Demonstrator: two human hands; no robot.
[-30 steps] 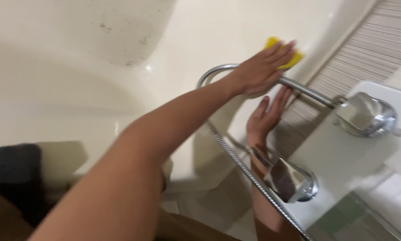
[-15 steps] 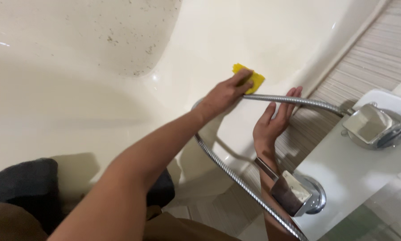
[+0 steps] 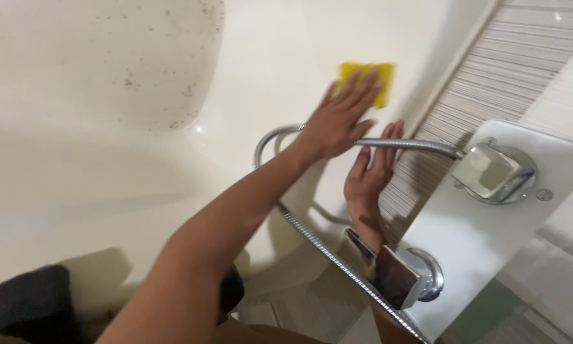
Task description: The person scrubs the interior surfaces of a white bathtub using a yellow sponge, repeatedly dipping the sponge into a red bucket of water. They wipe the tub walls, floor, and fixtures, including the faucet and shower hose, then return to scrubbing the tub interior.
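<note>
While left hand [image 3: 337,124] presses yellow sponge [image 3: 366,79], bathtub [image 3: 108,159] speckled.

Warm dim light, soft shadows, motion blur

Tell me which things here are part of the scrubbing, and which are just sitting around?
In use:
- yellow sponge, pressed flat under the left hand
- cream bathtub wall, being wiped
- right hand, braced open against the tub side

Just there:
- metal shower hose
- two chrome tap fittings on the white ledge
- striped wall tiles
</note>
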